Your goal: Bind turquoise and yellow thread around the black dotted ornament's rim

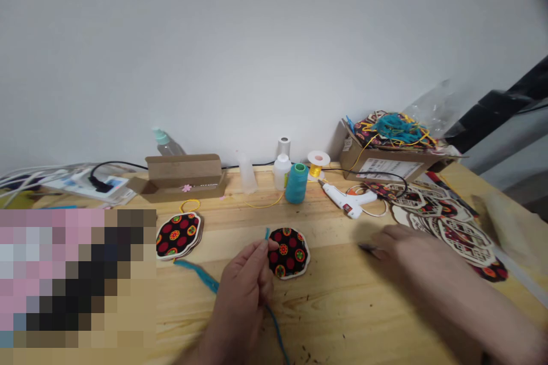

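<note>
My left hand (pixel 250 279) is closed in a pinch on a teal cord (pixel 278 331). One short end sticks up past the thumb, and the rest trails below toward the table's front. Right beside its fingertips lies a scalloped patch (pixel 291 254) of black fabric with red and orange flowers and a pale rim. My right hand (pixel 394 245) is low over the table on the right, blurred by motion. From its fingers juts a small dark pointed tool (pixel 367 248), its kind unclear. A stack of similar patches (pixel 177 236) sits to the left, with a teal tassel (pixel 199 275) below it.
Behind stand a teal thread spool (pixel 296 185), a white bottle (pixel 281 174), a yellow thread spool (pixel 317 168) and a white glue gun (pixel 349 199). An open carton (pixel 184 185) is at left. A full cardboard box (pixel 385 168) and cut-out pieces (pixel 460 234) are at right.
</note>
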### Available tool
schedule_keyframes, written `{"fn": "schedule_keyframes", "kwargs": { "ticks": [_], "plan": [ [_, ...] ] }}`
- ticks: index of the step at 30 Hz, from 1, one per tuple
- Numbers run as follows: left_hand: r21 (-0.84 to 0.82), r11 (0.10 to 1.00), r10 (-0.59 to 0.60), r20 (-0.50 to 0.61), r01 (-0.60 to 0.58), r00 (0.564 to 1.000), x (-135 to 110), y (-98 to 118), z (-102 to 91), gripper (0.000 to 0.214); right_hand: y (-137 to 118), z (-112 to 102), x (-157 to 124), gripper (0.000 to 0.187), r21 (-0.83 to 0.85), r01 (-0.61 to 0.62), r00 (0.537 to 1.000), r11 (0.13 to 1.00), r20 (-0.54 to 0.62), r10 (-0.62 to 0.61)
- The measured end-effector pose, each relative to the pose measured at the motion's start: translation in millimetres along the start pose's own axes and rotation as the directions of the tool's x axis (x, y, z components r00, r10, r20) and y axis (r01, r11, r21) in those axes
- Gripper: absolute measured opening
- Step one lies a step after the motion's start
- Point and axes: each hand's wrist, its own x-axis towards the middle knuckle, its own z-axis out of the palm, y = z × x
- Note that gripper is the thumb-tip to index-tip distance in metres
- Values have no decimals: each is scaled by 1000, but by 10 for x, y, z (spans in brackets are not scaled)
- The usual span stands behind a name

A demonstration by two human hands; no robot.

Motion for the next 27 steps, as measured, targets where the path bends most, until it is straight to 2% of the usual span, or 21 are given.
{"fn": "schedule_keyframes", "kwargs": {
  "ticks": [2, 5, 6, 8, 10, 11, 13, 15, 18, 20, 22, 24, 25, 27],
  "plan": [
    [-13, 1000, 6, -1, -6, 1000, 8, 1, -10, 21, -242, -47, 204, 18, -34, 153, 988, 988, -26, -154],
    [-39, 999, 2, -6, -3, 1000, 15, 13, -19, 20, -536, 0, 513, 19, -91, 367, 915, 926, -143, -377],
    [-44, 999, 0, -8, 0, 1000, 15, 20, -18, 20, -608, 36, 606, 18, -152, 419, 876, 895, -193, -443],
    [-45, 999, -7, -17, 6, 1000, 12, 33, -11, 20, -715, 118, 764, 20, -325, 501, 762, 802, -274, -587],
    [-41, 999, -14, -24, 13, 1000, 6, 42, -2, 21, -781, 196, 884, 26, -489, 526, 634, 696, -320, -704],
    [-42, 999, -17, -22, 16, 1000, 3, 44, 1, 21, -802, 231, 932, 29, -549, 519, 584, 656, -333, -740],
    [-46, 999, -24, -13, 23, 1000, -1, 42, 2, 21, -824, 294, 1011, 34, -622, 485, 526, 615, -355, -773],
    [-49, 998, -28, -8, 28, 1000, -2, 35, -3, 22, -829, 344, 1071, 37, -655, 459, 519, 600, -350, -780],
    [-55, 998, -36, 4, 36, 999, 3, 27, -12, 23, -825, 367, 1123, 35, -663, 477, 543, 577, -295, -787],
    [-66, 997, -44, 13, 44, 999, 8, 25, -13, 24, -824, 325, 1134, 32, -639, 508, 545, 578, -281, -790],
    [-65, 997, -42, 2, 42, 999, 12, 25, -12, 25, -827, 222, 1138, 27, -558, 553, 558, 619, -305, -772],
    [-60, 998, -34, -15, 33, 999, 13, 23, -12, 26, -828, 62, 1154, 21, -374, 601, 597, 707, -378, -707],
    [-59, 998, -30, -21, 29, 999, 12, 21, -13, 26, -826, -34, 1170, 19, -231, 620, 628, 750, -427, -651],
    [-64, 997, -34, -20, 32, 999, 10, 13, -17, 27, -813, -243, 1217, 16, 165, 601, 733, 782, -504, -457]
  ]
}}
